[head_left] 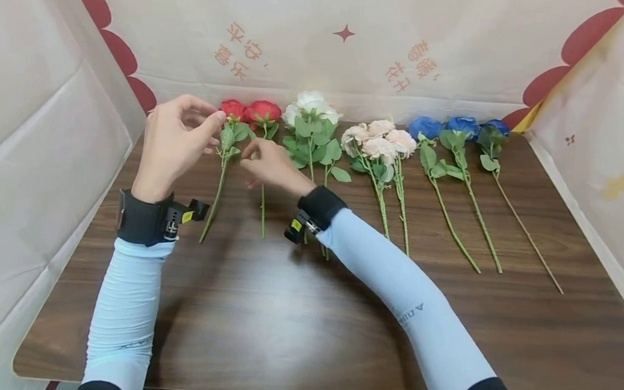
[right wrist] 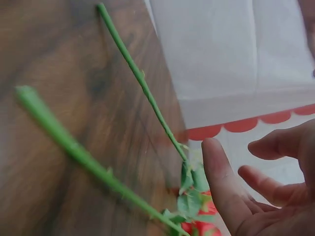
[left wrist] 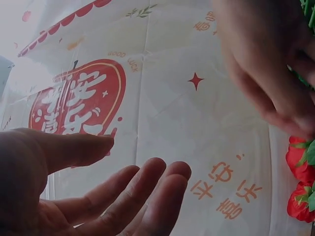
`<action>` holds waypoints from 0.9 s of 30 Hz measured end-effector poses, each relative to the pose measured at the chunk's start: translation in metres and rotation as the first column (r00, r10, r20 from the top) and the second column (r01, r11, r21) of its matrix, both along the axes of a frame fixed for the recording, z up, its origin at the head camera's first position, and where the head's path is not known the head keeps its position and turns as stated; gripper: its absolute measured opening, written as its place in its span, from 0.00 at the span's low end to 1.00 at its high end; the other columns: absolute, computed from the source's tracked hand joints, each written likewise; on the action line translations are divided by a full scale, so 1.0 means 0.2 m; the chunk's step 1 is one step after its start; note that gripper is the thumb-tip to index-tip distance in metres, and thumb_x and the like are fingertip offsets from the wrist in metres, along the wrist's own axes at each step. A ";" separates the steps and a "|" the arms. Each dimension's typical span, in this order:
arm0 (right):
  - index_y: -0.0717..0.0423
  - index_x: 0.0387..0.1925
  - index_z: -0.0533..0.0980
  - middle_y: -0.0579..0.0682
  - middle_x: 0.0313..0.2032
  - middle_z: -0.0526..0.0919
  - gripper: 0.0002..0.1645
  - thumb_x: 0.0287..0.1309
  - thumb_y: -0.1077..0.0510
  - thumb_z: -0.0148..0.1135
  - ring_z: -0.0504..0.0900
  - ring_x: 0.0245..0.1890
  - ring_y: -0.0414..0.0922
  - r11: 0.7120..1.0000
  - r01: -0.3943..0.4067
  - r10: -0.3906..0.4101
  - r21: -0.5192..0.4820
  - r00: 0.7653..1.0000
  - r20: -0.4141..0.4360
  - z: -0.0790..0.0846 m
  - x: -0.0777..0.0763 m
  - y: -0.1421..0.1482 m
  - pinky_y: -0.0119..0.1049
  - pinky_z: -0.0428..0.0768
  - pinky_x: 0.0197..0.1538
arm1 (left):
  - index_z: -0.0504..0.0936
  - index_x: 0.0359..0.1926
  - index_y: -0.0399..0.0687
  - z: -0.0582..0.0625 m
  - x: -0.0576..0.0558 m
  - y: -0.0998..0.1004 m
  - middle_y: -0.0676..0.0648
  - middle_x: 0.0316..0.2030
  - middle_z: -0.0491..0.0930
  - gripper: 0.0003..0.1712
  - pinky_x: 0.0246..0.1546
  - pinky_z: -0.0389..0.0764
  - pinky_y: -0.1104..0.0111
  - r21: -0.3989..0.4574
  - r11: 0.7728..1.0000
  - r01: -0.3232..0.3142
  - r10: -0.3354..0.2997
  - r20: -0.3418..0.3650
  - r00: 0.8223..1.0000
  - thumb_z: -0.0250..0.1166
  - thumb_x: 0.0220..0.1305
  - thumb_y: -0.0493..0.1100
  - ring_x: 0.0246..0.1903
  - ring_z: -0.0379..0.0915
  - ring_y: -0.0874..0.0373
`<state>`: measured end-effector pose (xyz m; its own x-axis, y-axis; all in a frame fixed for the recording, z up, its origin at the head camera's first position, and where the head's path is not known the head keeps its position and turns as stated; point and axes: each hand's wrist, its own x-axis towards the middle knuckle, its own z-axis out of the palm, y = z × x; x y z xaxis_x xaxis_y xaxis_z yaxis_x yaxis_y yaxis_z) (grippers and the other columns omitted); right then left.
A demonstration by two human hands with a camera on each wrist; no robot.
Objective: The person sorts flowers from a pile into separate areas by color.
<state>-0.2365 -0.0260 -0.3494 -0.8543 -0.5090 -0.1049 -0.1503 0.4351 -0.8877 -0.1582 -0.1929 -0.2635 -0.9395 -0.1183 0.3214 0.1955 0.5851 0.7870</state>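
Two red roses [head_left: 262, 113] on green stems lie at the left end of a row of artificial flowers. My left hand [head_left: 171, 140] hovers beside the leftmost red rose [head_left: 232, 108], thumb and fingers apart with nothing between them in the left wrist view. Over the stem of the second red rose is my right hand [head_left: 273, 168], hiding part of that stem. In the right wrist view its thumb and fingers stand apart, near the leaves [right wrist: 189, 204], and grip nothing. The two green stems [right wrist: 133, 69] lie on the wood there.
White roses [head_left: 311, 107], pale pink flowers [head_left: 379, 142] and several blue roses [head_left: 462, 127] continue the row to the right, stems toward me. They lie on a brown wooden table [head_left: 258, 336]. Pale printed cloth [head_left: 311, 44] encloses the back and both sides.
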 end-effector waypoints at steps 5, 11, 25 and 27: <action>0.58 0.48 0.80 0.61 0.37 0.88 0.10 0.71 0.57 0.62 0.90 0.30 0.52 0.995 -0.061 0.073 0.079 0.986 -0.151 0.00 0.10 0.19 0.43 0.89 0.37 | 0.86 0.51 0.47 -0.02 -0.01 0.01 0.43 0.38 0.90 0.22 0.25 0.82 0.77 -0.075 0.997 -0.001 0.002 0.012 1.000 0.65 0.70 0.58 0.22 0.82 0.73; 0.54 0.41 0.83 0.51 0.33 0.87 0.07 0.68 0.57 0.62 0.84 0.30 0.46 0.981 -0.068 0.119 0.179 0.948 -0.294 -0.01 0.19 0.44 0.35 0.81 0.36 | 0.86 0.51 0.48 -0.05 -0.01 0.02 0.41 0.38 0.91 0.22 0.29 0.76 0.74 -0.138 0.990 0.015 -0.011 0.028 1.000 0.64 0.70 0.59 0.21 0.82 0.73; 0.52 0.39 0.83 0.45 0.32 0.87 0.04 0.69 0.57 0.64 0.82 0.30 0.39 0.976 -0.120 0.185 0.180 0.896 -0.403 -0.01 0.24 0.70 0.36 0.80 0.38 | 0.85 0.51 0.47 -0.11 -0.02 0.09 0.42 0.35 0.91 0.21 0.33 0.71 0.63 -0.243 0.965 0.096 -0.077 0.088 0.993 0.66 0.70 0.58 0.32 0.86 0.54; 0.50 0.39 0.83 0.44 0.32 0.87 0.03 0.69 0.56 0.65 0.83 0.31 0.38 0.973 -0.109 0.191 0.202 0.871 -0.453 0.00 0.23 0.70 0.35 0.81 0.38 | 0.84 0.52 0.47 -0.12 -0.03 0.09 0.42 0.37 0.91 0.22 0.35 0.73 0.61 -0.272 0.957 0.101 -0.080 0.087 0.993 0.67 0.69 0.58 0.35 0.86 0.51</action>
